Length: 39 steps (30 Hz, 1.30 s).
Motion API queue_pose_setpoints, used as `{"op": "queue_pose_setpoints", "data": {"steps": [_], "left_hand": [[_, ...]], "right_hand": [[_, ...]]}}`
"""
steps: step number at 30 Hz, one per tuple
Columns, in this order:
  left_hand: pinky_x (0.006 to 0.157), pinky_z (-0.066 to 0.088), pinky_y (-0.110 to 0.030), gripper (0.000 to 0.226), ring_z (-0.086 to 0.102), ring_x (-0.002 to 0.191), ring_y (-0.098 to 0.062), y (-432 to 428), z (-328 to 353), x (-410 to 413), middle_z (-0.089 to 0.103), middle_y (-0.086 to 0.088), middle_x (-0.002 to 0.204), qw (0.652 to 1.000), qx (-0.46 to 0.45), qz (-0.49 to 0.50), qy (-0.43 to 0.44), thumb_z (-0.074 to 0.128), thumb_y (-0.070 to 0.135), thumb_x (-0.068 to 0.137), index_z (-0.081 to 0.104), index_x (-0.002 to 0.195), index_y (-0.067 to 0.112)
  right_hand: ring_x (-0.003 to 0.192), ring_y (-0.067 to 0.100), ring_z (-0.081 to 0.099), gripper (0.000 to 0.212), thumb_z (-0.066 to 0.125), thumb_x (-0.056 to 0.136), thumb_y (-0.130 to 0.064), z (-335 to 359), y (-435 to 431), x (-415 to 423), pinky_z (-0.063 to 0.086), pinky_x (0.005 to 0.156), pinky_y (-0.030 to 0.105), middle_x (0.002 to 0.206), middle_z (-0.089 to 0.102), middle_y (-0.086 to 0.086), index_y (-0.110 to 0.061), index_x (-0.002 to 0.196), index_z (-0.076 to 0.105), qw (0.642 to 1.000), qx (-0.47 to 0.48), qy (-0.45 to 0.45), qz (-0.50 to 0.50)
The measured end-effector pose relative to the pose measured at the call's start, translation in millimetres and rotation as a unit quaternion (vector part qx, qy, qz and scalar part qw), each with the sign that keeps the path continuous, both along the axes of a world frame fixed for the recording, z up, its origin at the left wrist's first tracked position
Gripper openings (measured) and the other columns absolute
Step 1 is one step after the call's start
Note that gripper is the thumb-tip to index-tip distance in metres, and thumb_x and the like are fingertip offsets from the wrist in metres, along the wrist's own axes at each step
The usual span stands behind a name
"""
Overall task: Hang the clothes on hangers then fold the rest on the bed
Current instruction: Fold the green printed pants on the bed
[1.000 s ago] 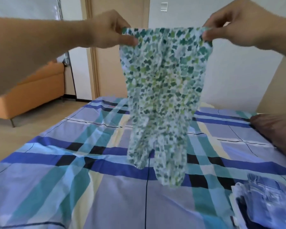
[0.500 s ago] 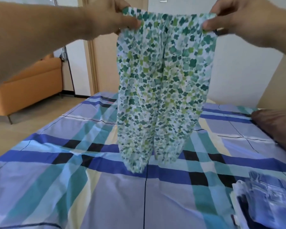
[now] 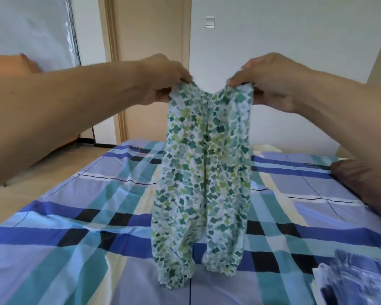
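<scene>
— Where are the pants (image 3: 202, 172)?
— Up in the air over the plaid bed (image 3: 75, 238), legs hanging straight down. The cuffs are low by the sheet; I can't tell if they touch it.
— And the hands?
— The left hand (image 3: 163, 84) and the right hand (image 3: 271, 84) each pinch a waistband corner, fingers (image 3: 182, 73) clenched on the cloth. The waistband sags between them.
— Anything else?
— A blurred pile of blue clothes (image 3: 356, 278) lies at the bed's near right.
</scene>
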<state>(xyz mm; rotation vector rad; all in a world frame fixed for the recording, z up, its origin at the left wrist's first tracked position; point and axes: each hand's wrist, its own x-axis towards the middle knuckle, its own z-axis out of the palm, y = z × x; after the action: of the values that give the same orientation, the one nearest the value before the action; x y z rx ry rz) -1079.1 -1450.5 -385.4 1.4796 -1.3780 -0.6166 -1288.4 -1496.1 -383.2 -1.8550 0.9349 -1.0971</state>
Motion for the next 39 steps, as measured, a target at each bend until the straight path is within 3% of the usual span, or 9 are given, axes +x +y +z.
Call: {"op": "queue_pose_setpoints", "data": {"steps": [4,6,9,12,18,24,31,37,39], "left_hand": [[0.083,0.061,-0.031,0.039,0.074,0.088,-0.015,21,0,-24,0.078,0.002,0.095,0.992,-0.021,-0.126,-0.016,0.06,0.05,0.096,0.071,0.11,0.015],[0.079,0.061,-0.03,0.028,0.075,0.091,-0.015,25,-6,-21,0.077,0.0,0.096,0.987,-0.066,-0.145,-0.023,0.068,0.038,0.094,0.067,0.107,0.013],[0.073,0.058,-0.03,0.015,0.073,0.091,-0.021,25,-13,-7,0.073,-0.007,0.097,0.982,-0.124,-0.143,-0.002,0.068,0.006,0.093,0.059,0.103,0.012],[0.075,0.057,-0.03,0.023,0.07,0.1,-0.027,22,-19,2,0.068,-0.016,0.11,0.98,-0.118,-0.157,0.021,0.059,-0.002,0.094,0.056,0.114,0.008],[0.074,0.06,-0.029,0.033,0.069,0.093,-0.019,0,-35,23,0.069,-0.014,0.113,0.994,-0.083,-0.073,0.014,0.045,-0.005,0.098,0.058,0.124,0.009],[0.088,0.06,-0.049,0.028,0.07,0.1,-0.033,-45,-26,41,0.071,-0.025,0.109,0.995,-0.065,0.023,-0.072,0.044,-0.005,0.092,0.069,0.107,-0.008],[0.081,0.059,-0.039,0.017,0.066,0.083,-0.018,-46,23,33,0.066,-0.008,0.088,0.981,-0.185,0.046,-0.049,0.049,-0.001,0.092,0.063,0.092,0.009],[0.09,0.056,-0.051,0.022,0.073,0.088,-0.026,39,-19,21,0.073,-0.017,0.089,0.973,-0.219,-0.031,-0.068,0.054,-0.001,0.089,0.058,0.106,0.013],[0.085,0.052,-0.065,0.026,0.07,0.082,-0.039,77,-57,19,0.07,-0.027,0.084,0.976,-0.192,-0.057,-0.088,0.061,0.005,0.087,0.058,0.112,0.014]], "right_hand": [[0.062,0.019,0.065,0.009,0.059,0.093,-0.005,7,29,21,0.062,0.073,0.033,0.069,0.065,0.006,-0.01,0.088,0.066,0.993,-0.006,-0.074,0.089],[0.064,0.019,0.066,0.015,0.054,0.093,-0.005,8,31,22,0.061,0.076,0.034,0.066,0.067,0.005,-0.007,0.103,0.065,0.99,-0.012,-0.11,0.09],[0.09,0.017,0.064,0.047,0.07,0.077,-0.018,3,16,17,0.05,0.079,0.032,0.099,0.069,0.005,-0.015,0.122,0.059,0.994,-0.084,-0.07,0.029],[0.119,0.02,0.059,0.081,0.084,0.072,-0.021,-17,4,12,0.048,0.101,0.04,0.131,0.063,0.004,-0.016,0.143,0.047,0.995,0.03,0.015,0.093],[0.112,0.027,0.069,0.036,0.075,0.085,-0.011,-45,-22,29,0.052,0.104,0.039,0.124,0.07,0.018,0.001,0.119,0.067,0.983,0.1,-0.049,0.147],[0.092,0.014,0.074,0.026,0.077,0.089,-0.019,-23,-63,61,0.056,0.068,0.022,0.105,0.077,0.003,-0.009,0.113,0.072,0.998,0.02,-0.001,0.052],[0.093,0.016,0.076,0.018,0.073,0.093,-0.018,19,-73,64,0.06,0.076,0.029,0.106,0.077,0.005,-0.01,0.109,0.072,0.993,-0.06,-0.089,0.043],[0.11,0.021,0.071,0.025,0.068,0.096,-0.013,-15,-9,38,0.053,0.103,0.043,0.118,0.074,0.007,-0.007,0.12,0.068,0.989,-0.072,-0.079,0.105],[0.11,0.016,0.07,0.027,0.071,0.091,-0.016,-49,26,22,0.052,0.103,0.038,0.115,0.075,0.001,-0.011,0.117,0.069,0.988,-0.065,-0.034,0.134]]}}
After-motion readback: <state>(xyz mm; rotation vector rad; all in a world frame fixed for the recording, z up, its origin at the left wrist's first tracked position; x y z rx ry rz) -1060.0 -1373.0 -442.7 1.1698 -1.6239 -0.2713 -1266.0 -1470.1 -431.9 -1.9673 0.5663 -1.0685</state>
